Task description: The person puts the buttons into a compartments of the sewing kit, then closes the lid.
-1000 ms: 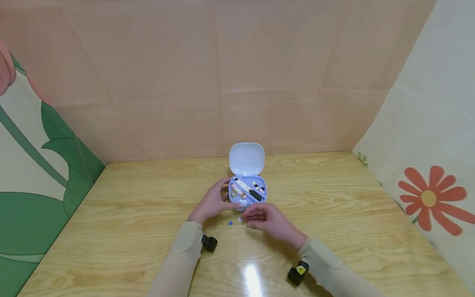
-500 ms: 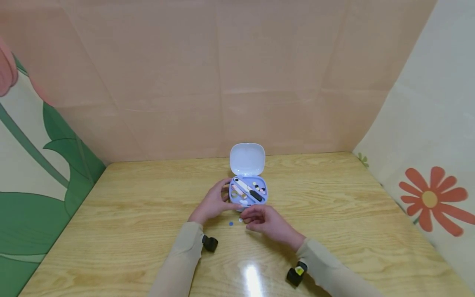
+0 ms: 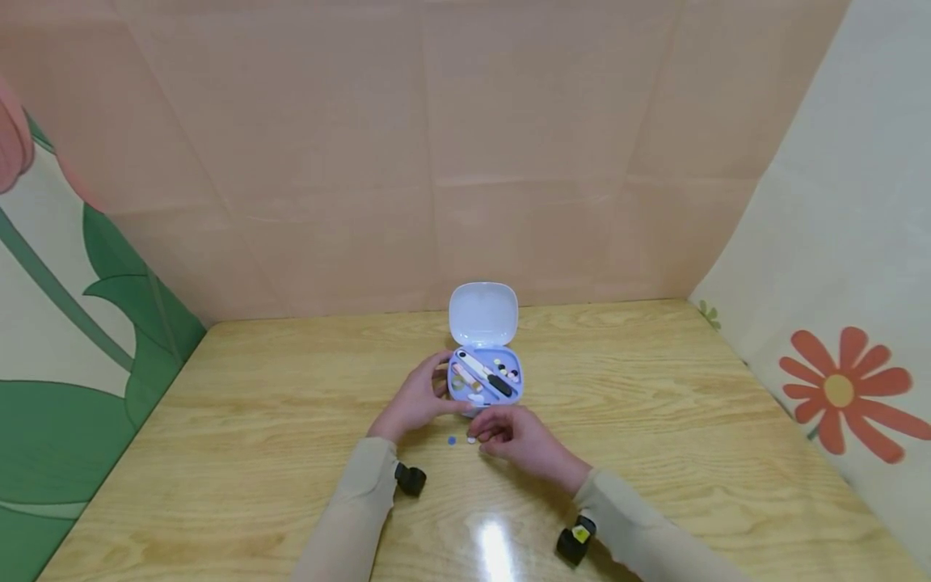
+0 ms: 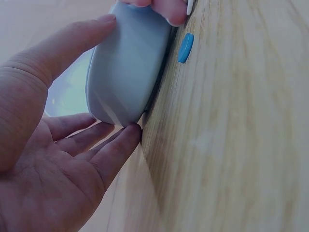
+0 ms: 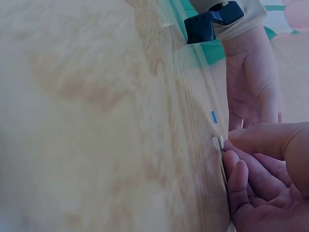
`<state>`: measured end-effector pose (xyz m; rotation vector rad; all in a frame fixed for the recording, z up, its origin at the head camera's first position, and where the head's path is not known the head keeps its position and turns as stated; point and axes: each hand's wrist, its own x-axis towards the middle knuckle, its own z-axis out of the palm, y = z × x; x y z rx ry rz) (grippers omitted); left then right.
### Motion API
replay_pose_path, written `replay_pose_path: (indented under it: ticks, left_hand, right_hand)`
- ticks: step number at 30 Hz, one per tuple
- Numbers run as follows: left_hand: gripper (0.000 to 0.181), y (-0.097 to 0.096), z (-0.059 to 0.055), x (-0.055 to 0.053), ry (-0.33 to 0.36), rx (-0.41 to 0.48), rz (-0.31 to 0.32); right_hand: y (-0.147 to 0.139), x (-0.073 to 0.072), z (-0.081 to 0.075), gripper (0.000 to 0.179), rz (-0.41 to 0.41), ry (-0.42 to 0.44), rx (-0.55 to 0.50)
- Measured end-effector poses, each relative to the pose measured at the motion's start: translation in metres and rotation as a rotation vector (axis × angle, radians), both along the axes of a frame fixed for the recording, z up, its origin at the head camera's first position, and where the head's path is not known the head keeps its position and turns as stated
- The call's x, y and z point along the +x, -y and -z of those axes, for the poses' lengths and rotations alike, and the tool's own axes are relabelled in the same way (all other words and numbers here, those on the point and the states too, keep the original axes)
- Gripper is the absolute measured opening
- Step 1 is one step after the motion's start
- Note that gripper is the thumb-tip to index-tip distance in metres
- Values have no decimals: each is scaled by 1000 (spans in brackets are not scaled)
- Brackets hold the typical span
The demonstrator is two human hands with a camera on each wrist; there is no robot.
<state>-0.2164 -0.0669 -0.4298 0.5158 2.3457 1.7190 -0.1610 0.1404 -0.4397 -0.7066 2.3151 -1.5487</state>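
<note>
A lavender sewing kit case point(image 3: 454, 396) lies on the table with its pale lid point(image 3: 483, 314) raised. Inside are a white tool with a black end point(image 3: 499, 385), small pink and tan pieces, and several small buttons point(image 3: 507, 371). My left hand point(image 3: 416, 398) grips the case, thumb along the near wall and fingers at its left side. Just in front, my right hand point(image 3: 525, 439) pinches a small white button point(image 5: 221, 141) between thumb and forefinger, low over the tabletop. A blue button point(image 3: 452, 440) lies flat to the left of it.
The wooden table point(image 3: 291, 404) stretches to both sides of the hands. A peach backdrop point(image 3: 327, 162) stands behind it, with flower-printed sheets point(image 3: 858, 267) at the sides. Black wrist cameras point(image 3: 410, 480) sit on both wrists.
The right hand has shifted slightly toward me and its fingers have closed in on the white button, which has moved a little nearer. The left hand and the case stay put.
</note>
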Motion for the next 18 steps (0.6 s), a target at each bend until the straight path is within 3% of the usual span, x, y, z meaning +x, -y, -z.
replay_pose_path:
  ticks: [5,9,14,18]
  left_hand:
    - [88,0,-1,1,10,37,16]
    - [87,0,-11,6,20,50,29]
    - [85,0,-26,15,26,51,40]
    - [84,0,-29,17,26,53,30]
  right_hand:
    - [2,0,1,22,17,-28,52]
    - [2,1,1,20,25,-30,72]
    - [1,2,-1,22,13,-23,25]
    - [1,2,-2,25,5,-13,-15]
